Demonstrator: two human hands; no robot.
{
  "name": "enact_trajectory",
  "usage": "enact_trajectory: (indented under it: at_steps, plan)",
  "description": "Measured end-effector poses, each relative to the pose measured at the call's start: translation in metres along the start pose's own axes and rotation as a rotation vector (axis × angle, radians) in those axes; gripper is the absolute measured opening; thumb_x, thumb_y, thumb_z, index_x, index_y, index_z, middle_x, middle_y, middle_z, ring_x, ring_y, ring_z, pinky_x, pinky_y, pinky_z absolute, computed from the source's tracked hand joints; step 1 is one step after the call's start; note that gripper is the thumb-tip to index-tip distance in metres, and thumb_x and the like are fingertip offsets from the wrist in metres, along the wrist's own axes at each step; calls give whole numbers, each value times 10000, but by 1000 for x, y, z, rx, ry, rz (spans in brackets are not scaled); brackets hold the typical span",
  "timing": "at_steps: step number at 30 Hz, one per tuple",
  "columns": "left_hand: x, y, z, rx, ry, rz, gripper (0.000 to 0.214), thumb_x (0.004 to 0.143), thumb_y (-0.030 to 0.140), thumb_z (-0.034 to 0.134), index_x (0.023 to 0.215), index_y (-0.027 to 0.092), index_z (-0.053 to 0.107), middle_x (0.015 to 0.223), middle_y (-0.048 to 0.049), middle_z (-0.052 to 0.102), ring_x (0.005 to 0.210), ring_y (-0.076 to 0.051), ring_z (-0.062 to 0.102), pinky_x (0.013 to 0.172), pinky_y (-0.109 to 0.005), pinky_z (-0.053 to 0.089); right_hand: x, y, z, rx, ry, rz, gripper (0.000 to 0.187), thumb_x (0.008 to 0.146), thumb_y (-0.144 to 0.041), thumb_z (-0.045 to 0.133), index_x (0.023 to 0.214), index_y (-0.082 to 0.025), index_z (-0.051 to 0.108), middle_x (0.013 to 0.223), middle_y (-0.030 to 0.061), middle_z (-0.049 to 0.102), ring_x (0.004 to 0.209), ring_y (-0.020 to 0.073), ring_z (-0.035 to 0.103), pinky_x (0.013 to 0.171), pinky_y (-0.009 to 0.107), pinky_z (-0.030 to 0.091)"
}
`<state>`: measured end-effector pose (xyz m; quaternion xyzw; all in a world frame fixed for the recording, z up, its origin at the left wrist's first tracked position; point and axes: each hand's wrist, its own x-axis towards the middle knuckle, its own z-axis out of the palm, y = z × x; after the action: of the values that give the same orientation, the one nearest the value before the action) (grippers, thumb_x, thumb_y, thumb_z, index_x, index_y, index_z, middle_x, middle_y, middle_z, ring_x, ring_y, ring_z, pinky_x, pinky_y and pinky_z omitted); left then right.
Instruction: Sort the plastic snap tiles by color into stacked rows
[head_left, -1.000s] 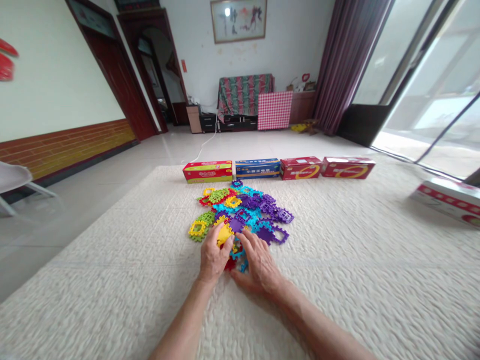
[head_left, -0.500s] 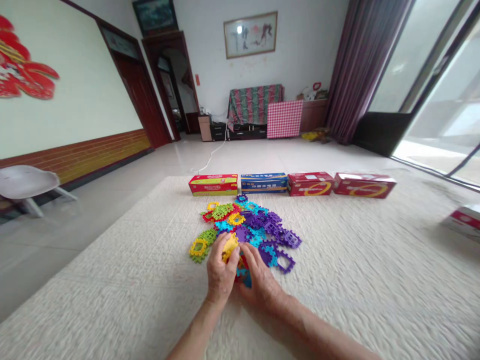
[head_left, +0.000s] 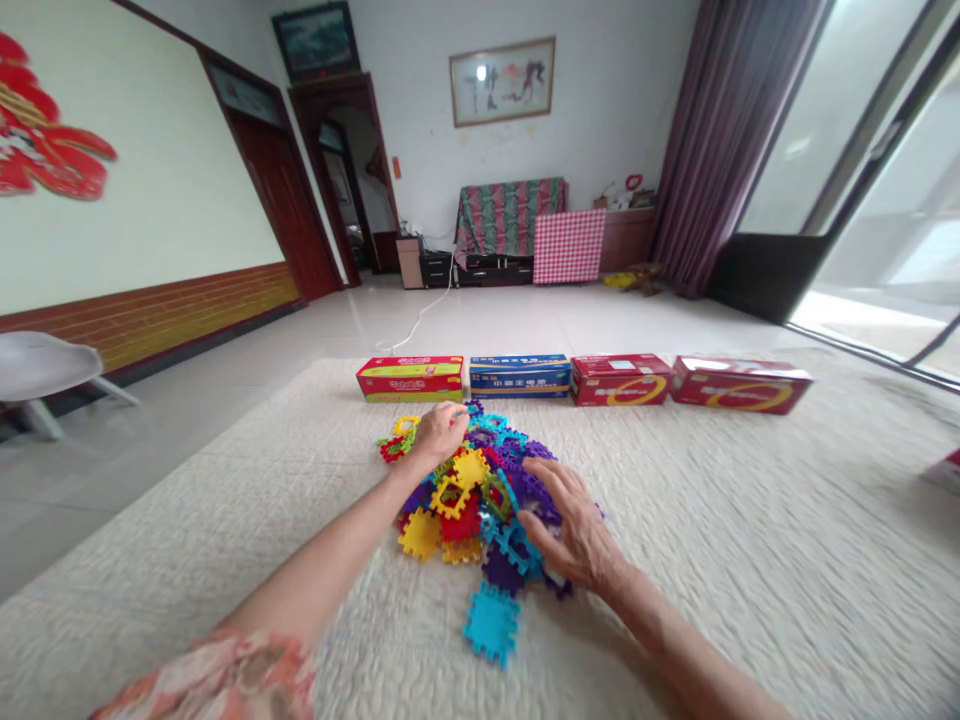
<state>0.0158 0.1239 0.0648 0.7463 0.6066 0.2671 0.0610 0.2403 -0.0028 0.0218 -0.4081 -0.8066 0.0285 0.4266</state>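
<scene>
A heap of toothed plastic puzzle tiles (head_left: 460, 519) lies on the mat in yellow, red, green, light blue and purple. My left hand (head_left: 441, 432) reaches over the far left part of the heap with its fingers curled together; whatever is in them is hidden. On the heap's right side, my right hand (head_left: 574, 525) has its fingers apart, beside purple and light blue tiles and holding nothing. A single light blue tile (head_left: 492, 624) lies flat in front of the heap, and a solid yellow tile (head_left: 420, 535) rests at its left edge.
Behind the heap stand a red and yellow-green box (head_left: 411, 380), a blue box (head_left: 520, 377) and two dark red boxes (head_left: 621, 381) in a row. A white chair (head_left: 52, 365) is at the left. The textured mat (head_left: 300, 560) lies under everything.
Both hands were together at the near side of the heap over a yellow tile. Now they are apart, left forward and right to the side. The tiles are spread wider and nearer.
</scene>
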Motion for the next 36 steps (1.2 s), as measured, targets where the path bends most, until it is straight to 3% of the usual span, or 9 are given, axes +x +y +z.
enact_trajectory:
  at_steps: [2, 7, 12, 17, 24, 28, 32, 34, 36]
  plan:
    - [30, -2, 10, 91, -150, -56, 356, 898, 273, 486, 1193, 203, 672, 1252, -50, 671, 1196, -185, 592, 1039, -251, 425, -7, 14, -2, 21, 89, 62, 381, 889, -311, 542, 1259, -226, 513, 1238, 113, 612, 1159, 267, 566, 985, 461, 459]
    - [79, -1, 44, 158, -215, -134, 467, 807, 262, 596, 1262, 160, 623, 1281, -102, 650, 1213, -231, 581, 1021, -275, 431, -9, 32, -6, 115, 213, 275, 259, 930, -338, 485, 1128, -213, 597, 1123, 84, 677, 1067, 234, 626, 931, 389, 486]
    - [90, 0, 66, 211, -235, -199, 468, 733, 358, 671, 1141, 130, 685, 1176, -144, 692, 1120, -285, 628, 954, -324, 480, -5, 32, -4, 157, 221, 326, 239, 925, -359, 493, 1054, -213, 632, 1059, 68, 699, 1023, 223, 639, 899, 362, 486]
    - [90, 2, 69, 228, -216, -178, 505, 703, 368, 676, 1174, 188, 686, 1178, -111, 695, 1130, -260, 611, 937, -281, 464, -5, 32, -2, 177, 222, 336, 229, 916, -353, 499, 1031, -212, 638, 1037, 67, 705, 1004, 218, 642, 897, 355, 482]
    - [79, 18, 49, 199, -314, -19, 290, 674, 288, 628, 914, 212, 774, 780, -2, 728, 778, -159, 629, 676, -217, 437, -1, 33, -1, 183, 234, 353, 237, 917, -343, 479, 1023, -206, 640, 1032, 73, 700, 991, 210, 638, 883, 343, 486]
    - [64, 33, 23, 123, -417, 160, 363, 679, 351, 623, 951, 155, 765, 660, 24, 668, 646, -123, 553, 580, -218, 376, -1, 34, 0, 176, 240, 369, 257, 922, -358, 471, 1033, -200, 640, 1048, 81, 695, 1004, 216, 633, 896, 353, 484]
    - [53, 33, -10, -11, -522, 243, 441, 694, 443, 635, 1020, 171, 755, 801, -4, 726, 753, -163, 615, 661, -226, 438, -1, 35, -1, 168, 242, 365, 263, 922, -371, 467, 1018, -200, 642, 1036, 84, 698, 995, 222, 640, 889, 361, 492]
    - [53, 20, -26, -129, -581, 228, 447, 725, 477, 623, 1062, 209, 743, 964, -13, 746, 909, -191, 645, 782, -232, 474, -1, 36, -1, 169, 247, 358, 259, 921, -373, 469, 1009, -202, 643, 1030, 86, 699, 988, 223, 644, 884, 361, 497]
    - [54, -3, -36, -211, -526, 161, 472, 756, 524, 590, 1090, 222, 730, 1076, -15, 737, 1028, -211, 639, 891, -262, 477, -1, 36, -1, 173, 253, 350, 253, 920, -372, 474, 1009, -206, 644, 1030, 84, 700, 988, 223, 646, 883, 360, 500]
